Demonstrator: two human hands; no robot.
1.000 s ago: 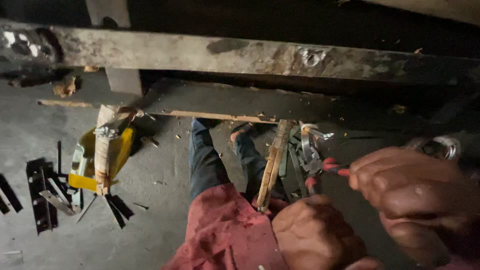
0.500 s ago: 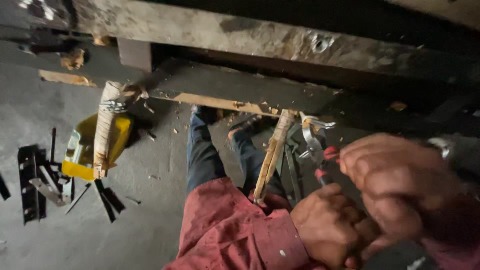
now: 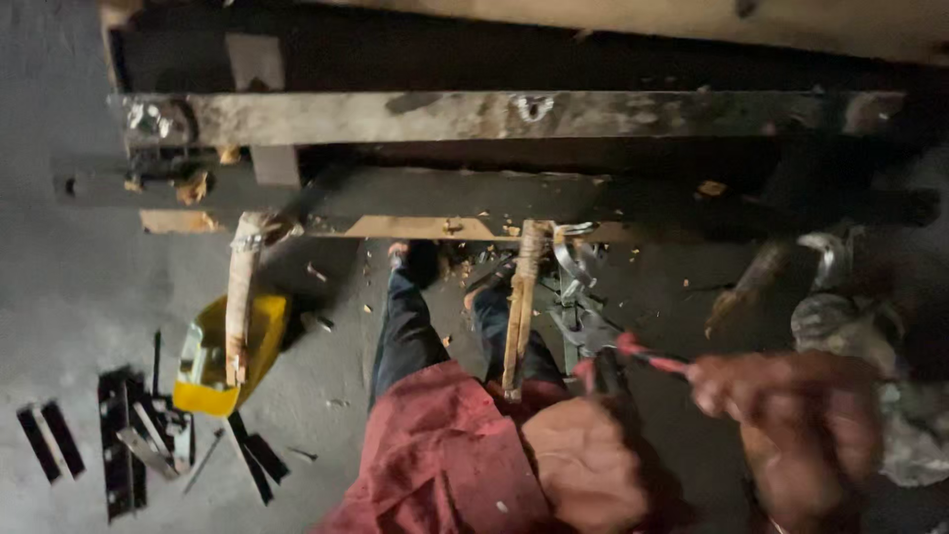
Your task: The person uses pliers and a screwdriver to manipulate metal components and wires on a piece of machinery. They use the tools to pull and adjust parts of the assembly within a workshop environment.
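My right hand (image 3: pixel 791 420) is closed around a red handle of a pair of pliers (image 3: pixel 633 354), whose metal jaws reach toward bent metal strips (image 3: pixel 575 265) on the floor. My left hand (image 3: pixel 583 465) is curled into a fist just below the pliers' second red handle. What is inside the fist is hidden. A pale wooden stick (image 3: pixel 519 307) stands between my legs, and its lower end is close to my left hand. My red sleeve (image 3: pixel 445 465) and dark trousers (image 3: pixel 405 331) fill the lower middle.
A worn wooden frame (image 3: pixel 494 116) with dark beams crosses the top. A yellow container (image 3: pixel 222 361) with a wooden stick (image 3: pixel 240 297) leaning on it sits at left. Beside it, black metal strips (image 3: pixel 129 440) lie on the grey floor. Metal parts (image 3: pixel 825 259) sit at right.
The view has tilted up and shifted, showing more of the frame. My hands and the pliers sit lower in the picture, still together by the stick.
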